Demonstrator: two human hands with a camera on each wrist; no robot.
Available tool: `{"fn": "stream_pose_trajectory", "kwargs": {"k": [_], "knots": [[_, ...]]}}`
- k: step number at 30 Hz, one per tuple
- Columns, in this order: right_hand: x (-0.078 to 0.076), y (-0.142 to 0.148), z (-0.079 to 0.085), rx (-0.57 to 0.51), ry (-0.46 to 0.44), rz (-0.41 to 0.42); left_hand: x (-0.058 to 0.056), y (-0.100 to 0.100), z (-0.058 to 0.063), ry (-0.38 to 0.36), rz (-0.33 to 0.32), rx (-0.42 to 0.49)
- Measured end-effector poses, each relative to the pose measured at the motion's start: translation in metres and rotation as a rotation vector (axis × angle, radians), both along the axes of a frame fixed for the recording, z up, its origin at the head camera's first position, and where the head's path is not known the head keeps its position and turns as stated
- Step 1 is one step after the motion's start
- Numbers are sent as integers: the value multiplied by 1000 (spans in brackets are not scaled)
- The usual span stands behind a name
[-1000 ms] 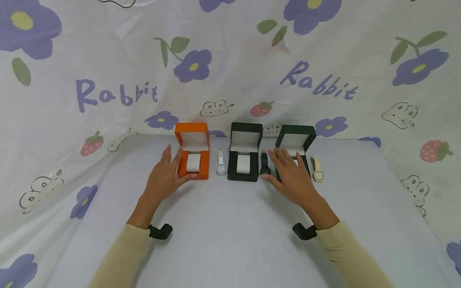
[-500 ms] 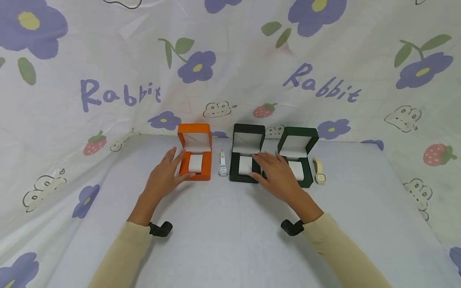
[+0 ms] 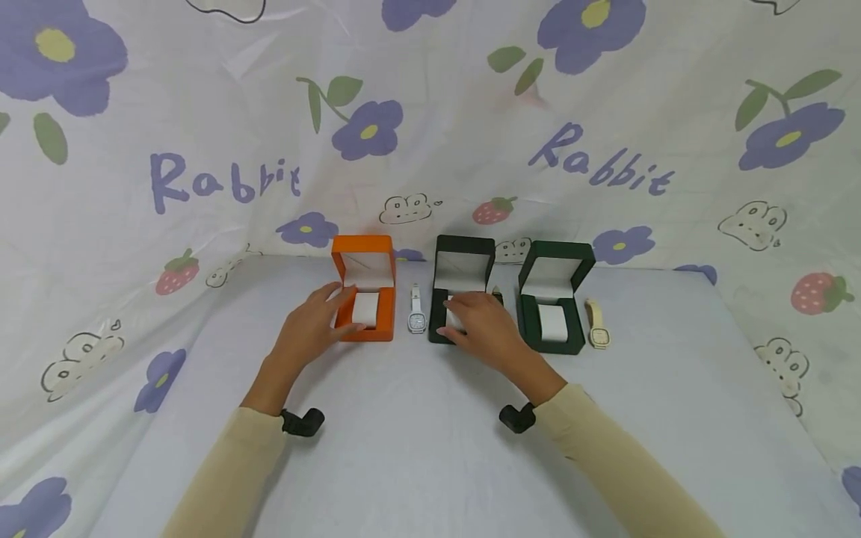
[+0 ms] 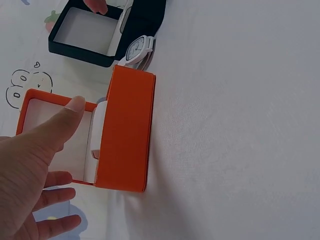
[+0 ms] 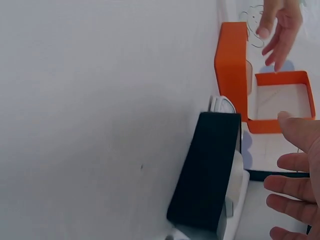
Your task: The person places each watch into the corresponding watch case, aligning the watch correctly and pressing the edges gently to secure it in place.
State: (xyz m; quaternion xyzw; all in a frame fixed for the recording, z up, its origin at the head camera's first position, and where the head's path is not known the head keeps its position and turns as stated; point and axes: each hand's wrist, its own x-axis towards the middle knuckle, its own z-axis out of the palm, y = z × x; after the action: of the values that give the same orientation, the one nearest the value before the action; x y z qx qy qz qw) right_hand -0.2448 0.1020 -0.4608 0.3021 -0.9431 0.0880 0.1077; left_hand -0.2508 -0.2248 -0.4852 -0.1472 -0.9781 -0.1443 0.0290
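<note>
At the square orange box and middle blackish-green box, left hand and right hand, both spread, seem to be reaching; gripping would need curled fingers.

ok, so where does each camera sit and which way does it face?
Head: on the person's head, facing forward and down at the table; shows both sleeves, left grip and right grip.
Left wrist: on that wrist, facing the orange box; shows left grip, right fingertip at top edge.
Right wrist: on that wrist, facing the middle box and, past it, the orange one; shows both grips.
Wrist views share those two boxes and the white watch.
</note>
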Motion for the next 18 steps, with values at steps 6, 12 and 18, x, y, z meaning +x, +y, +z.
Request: {"fn": "stream_pose_trajectory", "kwargs": {"k": [6,12,18], "knots": [[-9,-19,-4,56,-18,-20,-6,3,2,-48,6,-23],[-16,-35,-9,80,-42,-48,-9,3,4,-26,-8,2],[-20,-48,-14,94,-31,-62,-12,5,3,-39,-29,-3]]}}
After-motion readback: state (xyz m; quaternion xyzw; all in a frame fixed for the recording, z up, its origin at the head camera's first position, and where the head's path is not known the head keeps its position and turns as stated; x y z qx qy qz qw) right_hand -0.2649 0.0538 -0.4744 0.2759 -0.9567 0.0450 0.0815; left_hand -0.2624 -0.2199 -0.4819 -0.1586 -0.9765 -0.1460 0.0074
